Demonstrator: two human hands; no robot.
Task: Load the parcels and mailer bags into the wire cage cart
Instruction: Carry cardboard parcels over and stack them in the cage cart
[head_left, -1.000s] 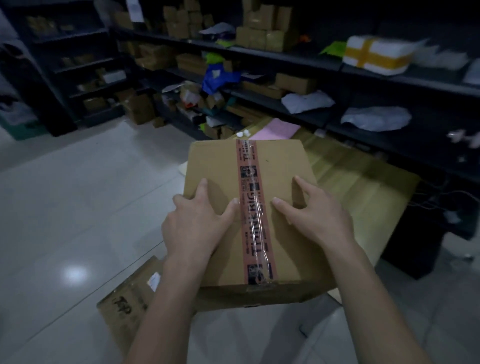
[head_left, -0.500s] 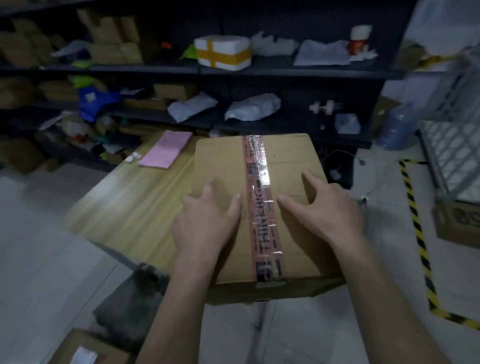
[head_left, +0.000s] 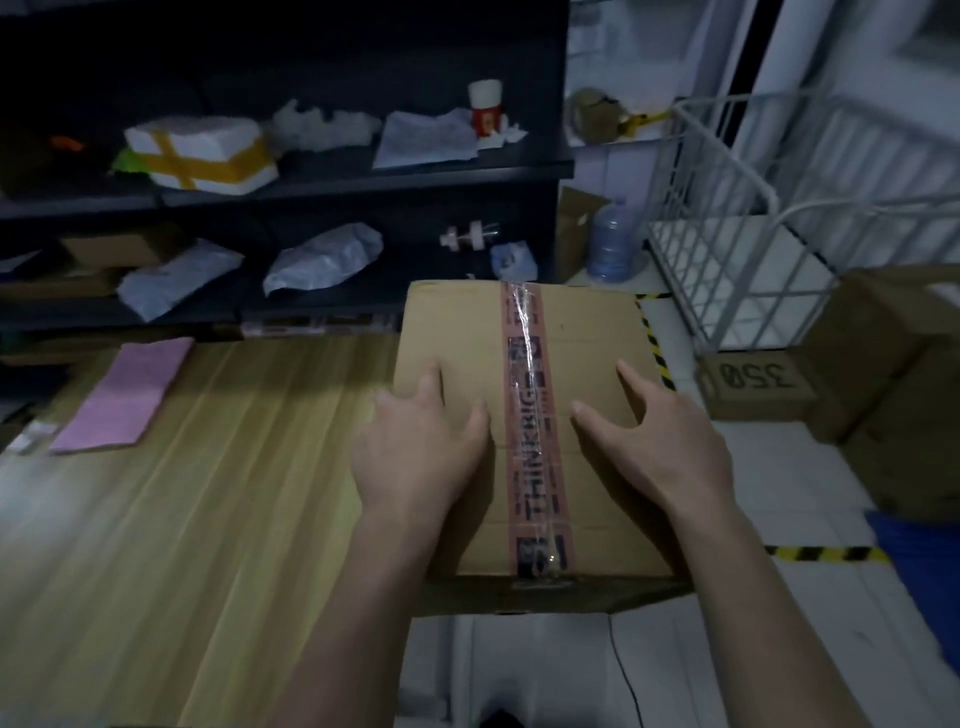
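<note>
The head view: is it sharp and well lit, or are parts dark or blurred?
Head view: dim overall; the dark metal shelving is nearly black; the white wire cage cart is blurred; the brown cardboard box with pink tape is sharp.

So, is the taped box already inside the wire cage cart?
No, the taped box lies under the left hand and right hand, apart from the wire cage cart at right.

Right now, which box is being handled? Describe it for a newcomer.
Between the wooden table and the white wire cage cart is a cardboard box, left hand and right hand flat on top. Only it carries pink THINKBIG tape down its lid.
</note>
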